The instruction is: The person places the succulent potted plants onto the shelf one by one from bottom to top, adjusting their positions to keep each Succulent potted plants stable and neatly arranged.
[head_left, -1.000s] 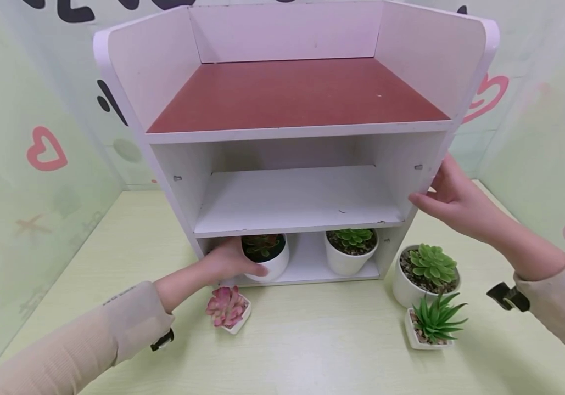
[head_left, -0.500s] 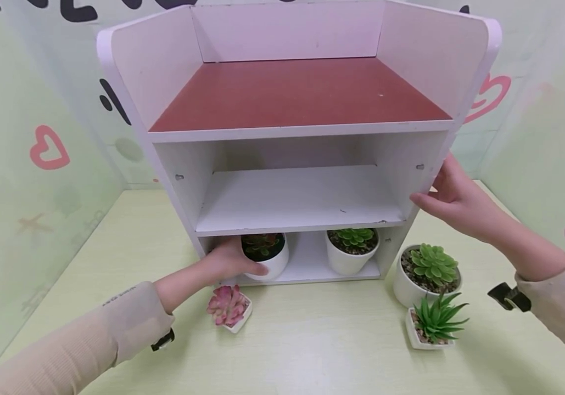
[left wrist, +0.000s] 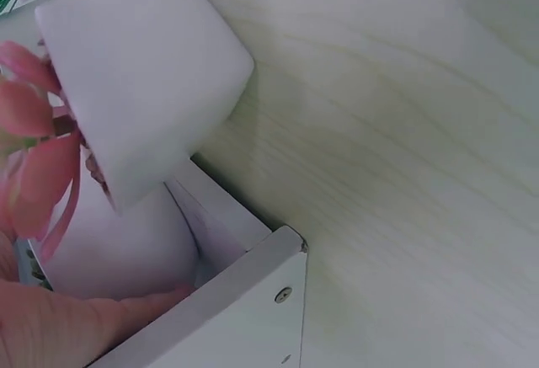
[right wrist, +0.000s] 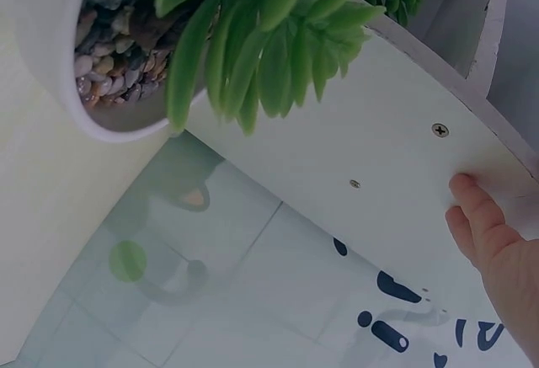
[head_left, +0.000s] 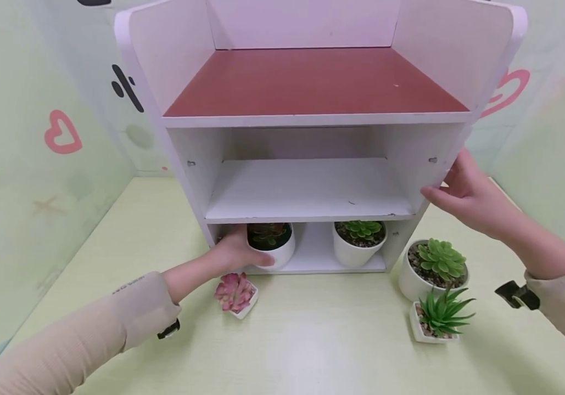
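Note:
My left hand (head_left: pixel 236 248) grips a round white potted succulent (head_left: pixel 282 253) at the left end of the small white shelf's bottom compartment. The thumb lies across the front of the pot; the other fingers are hidden at its far side. With my right hand (head_left: pixel 475 192) I hold the right side panel of the shelf (head_left: pixel 307 213), thumb at its front edge and fingers on its outer face (right wrist: pixel 379 132). A second round potted succulent (head_left: pixel 356 249) stands at the right of the bottom compartment. Before the shelf's left corner sits a pink succulent (head_left: pixel 235 293) in a square white pot.
Right of the shelf, a round potted green succulent (head_left: pixel 425 274) stands on the pale wooden table (head_left: pixel 312 340). In front of it is a spiky green plant (head_left: pixel 440 318) in a square pot. Decorated walls (head_left: pixel 79 71) enclose the back and sides.
The head view has shifted, so everything sits slightly higher and further right in it. Both hands keep the same places on the potted succulent and the shelf.

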Available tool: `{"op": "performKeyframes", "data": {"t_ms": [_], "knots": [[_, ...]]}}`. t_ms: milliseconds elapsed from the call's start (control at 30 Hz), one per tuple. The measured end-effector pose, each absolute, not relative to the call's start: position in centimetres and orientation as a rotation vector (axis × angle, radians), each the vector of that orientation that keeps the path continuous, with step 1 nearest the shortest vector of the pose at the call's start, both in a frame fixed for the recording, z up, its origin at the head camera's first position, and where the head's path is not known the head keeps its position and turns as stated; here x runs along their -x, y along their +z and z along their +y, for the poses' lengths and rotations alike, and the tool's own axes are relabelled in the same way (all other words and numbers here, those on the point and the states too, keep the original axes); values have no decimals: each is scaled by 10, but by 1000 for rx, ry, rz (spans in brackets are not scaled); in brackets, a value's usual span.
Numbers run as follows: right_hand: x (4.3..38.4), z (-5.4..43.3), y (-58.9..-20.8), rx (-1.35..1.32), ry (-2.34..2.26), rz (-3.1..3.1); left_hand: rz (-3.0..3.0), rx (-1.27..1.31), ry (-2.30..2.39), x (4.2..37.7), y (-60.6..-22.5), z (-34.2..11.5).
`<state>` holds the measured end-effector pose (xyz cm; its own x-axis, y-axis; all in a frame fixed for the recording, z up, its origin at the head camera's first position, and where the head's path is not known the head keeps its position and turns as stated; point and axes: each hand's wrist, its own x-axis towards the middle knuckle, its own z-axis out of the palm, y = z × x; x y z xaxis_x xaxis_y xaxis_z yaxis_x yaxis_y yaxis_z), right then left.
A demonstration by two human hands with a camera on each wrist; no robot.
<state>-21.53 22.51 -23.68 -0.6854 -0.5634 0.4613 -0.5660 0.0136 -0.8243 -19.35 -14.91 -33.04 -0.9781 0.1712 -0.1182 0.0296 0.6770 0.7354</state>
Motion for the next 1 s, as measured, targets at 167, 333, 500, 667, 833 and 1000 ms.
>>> {"op": "performKeyframes", "data": {"t_ms": [167, 333, 500, 667, 833, 1000], "knots": [[216, 224, -239, -1266, 1835, -2210, 2782, -282, 1237, 182, -329, -151], [216, 224, -239, -1269, 1828, -2218, 2880, -428, 1105, 154, -320, -153], [218, 223, -241, -1280, 1814, -2206, 2915, -551, 1049, 125, -311, -159], [219, 225, -245, -1282, 1810, -2189, 2966, -501, 1042, 101, -306, -170], [221, 226, -248, -1271, 1813, -2187, 3037, -343, 987, 86, -311, -179], [221, 227, -249, -1260, 1781, -2201, 3018, -206, 948, 82, -322, -185]]}}
